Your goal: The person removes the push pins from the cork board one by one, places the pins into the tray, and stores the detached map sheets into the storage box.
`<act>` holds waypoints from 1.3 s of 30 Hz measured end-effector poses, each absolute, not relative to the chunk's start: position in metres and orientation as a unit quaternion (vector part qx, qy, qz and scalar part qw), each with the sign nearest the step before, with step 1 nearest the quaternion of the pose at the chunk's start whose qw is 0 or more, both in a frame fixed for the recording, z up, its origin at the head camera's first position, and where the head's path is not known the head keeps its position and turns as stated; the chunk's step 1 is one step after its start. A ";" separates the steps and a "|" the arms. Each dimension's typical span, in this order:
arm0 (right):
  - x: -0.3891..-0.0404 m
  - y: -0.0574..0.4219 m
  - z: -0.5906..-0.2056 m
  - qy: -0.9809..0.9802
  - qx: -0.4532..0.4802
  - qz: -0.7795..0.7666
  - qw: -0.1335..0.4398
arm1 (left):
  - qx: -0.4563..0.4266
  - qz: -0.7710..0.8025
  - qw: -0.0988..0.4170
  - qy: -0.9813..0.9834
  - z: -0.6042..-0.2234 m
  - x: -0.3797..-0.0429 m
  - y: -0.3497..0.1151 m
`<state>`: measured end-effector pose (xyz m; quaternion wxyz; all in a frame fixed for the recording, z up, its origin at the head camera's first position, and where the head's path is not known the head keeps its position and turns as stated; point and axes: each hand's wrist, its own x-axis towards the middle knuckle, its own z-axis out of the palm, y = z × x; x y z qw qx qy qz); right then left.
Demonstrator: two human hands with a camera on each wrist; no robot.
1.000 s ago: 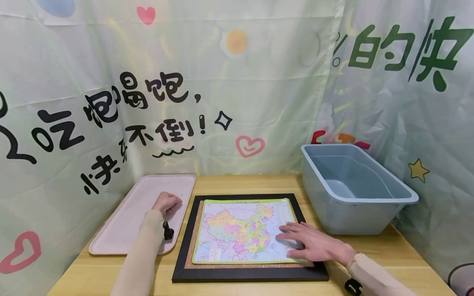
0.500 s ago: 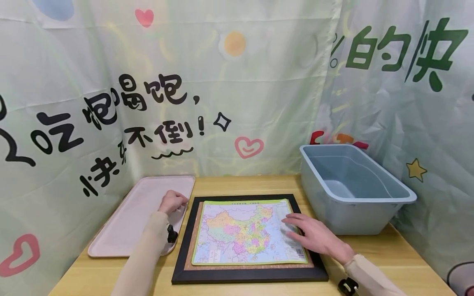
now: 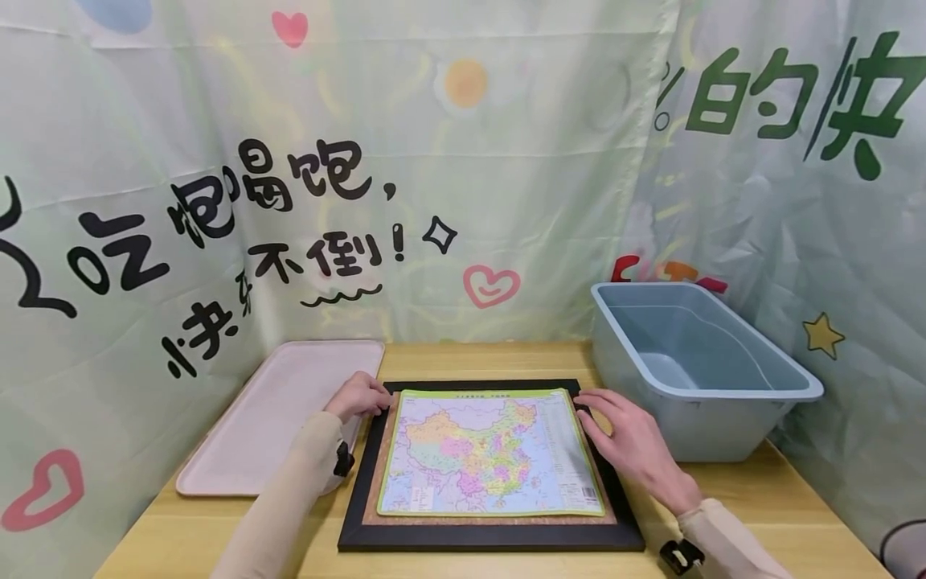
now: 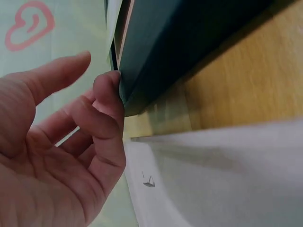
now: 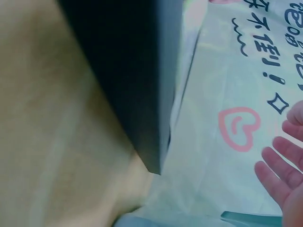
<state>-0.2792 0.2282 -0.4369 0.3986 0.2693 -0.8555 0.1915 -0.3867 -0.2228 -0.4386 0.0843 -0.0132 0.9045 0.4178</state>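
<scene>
Flanking the black frame [image 3: 492, 539] | left hand [image 3: 358, 396]: fingers [image 4: 100, 125] bent, thumb [image 4: 61, 73] apart, seemingly touching | right hand [image 3: 633, 438]: fingers [image 5: 279, 165] apart

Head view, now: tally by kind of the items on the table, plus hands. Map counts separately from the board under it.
Trays: 1, pale pink tray
Framed boards: 1, black-framed cork board
Maps: 1, map
Bins: 1, blue-grey bin
Hands: 2, left hand and right hand
Total: 6
</scene>
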 end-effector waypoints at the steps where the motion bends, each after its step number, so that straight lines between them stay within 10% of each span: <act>1: -0.279 0.229 -0.435 -0.849 0.268 0.197 0.410 | -0.009 0.413 0.085 0.907 -0.439 -0.386 -0.222; 39: -0.278 0.261 -0.400 -0.721 0.264 0.270 0.581 | 0.019 0.301 0.104 0.948 -0.432 -0.378 -0.189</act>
